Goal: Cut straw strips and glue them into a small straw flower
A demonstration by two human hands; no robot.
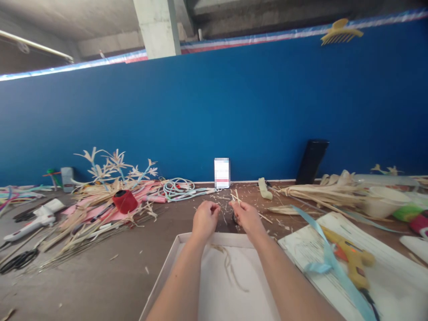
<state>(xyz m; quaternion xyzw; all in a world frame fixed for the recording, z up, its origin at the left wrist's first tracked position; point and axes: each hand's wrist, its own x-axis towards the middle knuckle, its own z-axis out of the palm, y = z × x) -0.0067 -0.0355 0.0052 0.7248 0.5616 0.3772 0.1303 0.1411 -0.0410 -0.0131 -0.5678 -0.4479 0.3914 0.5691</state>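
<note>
A deep blue wall (214, 111) backs a brown desk (100, 276) scattered with straw chaff. At the far left, black scissors (18, 261) and a white glue gun (31, 223) lie flat beside each other, apparently set aside yet within reach. Just right of them, finished straw flowers (113, 167) stand over a heap of loose stalks, with a red spool (125, 200) lying on top of the pile.

In the middle, both hands hover over the far rim of a white tray (207, 290), which probably sits there to catch what falls; a curl of fibre (230, 267) already lies in it. The left hand (205, 219) is curled, fingertips pressed together, though I cannot tell what it grips. The right hand (246, 216) pinches thin straw slivers (236, 197) that stick up above its knuckles, close to the left hand.

To the right, a yellow glue gun (351, 258) rests on a paper sheet (394, 285), seemingly to spare the desk from drips, with a blue ribbon (329, 258) draped across it.
</note>
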